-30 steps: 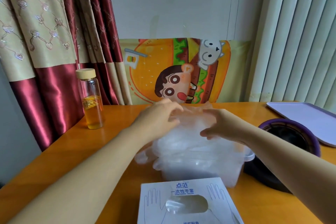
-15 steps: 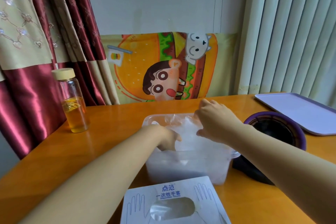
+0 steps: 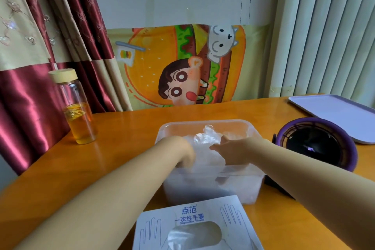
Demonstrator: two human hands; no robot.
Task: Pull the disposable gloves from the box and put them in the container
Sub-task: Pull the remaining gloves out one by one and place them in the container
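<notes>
The left hand [image 3: 182, 153] dips over the near rim of the clear container [image 3: 203, 123]. Its fingers are lost in motion blur and behind the heap of disposable gloves [image 3: 207, 137], so whether they grip anything cannot be told. The right hand [image 3: 235, 150] sinks its fingers into the same clear film, and only the thumb and knuckles show. Single gloves in the heap cannot be told apart. The glove box [image 3: 190, 216] is cut off by the bottom edge, and the small print under its blue characters is too blurred to read. The right forearm [image 3: 304, 178] covers the lower left of a purple-rimmed round device [image 3: 316, 142], and what it is remains unclear. The lavender tray [image 3: 334, 111] runs out of the right edge.
</notes>
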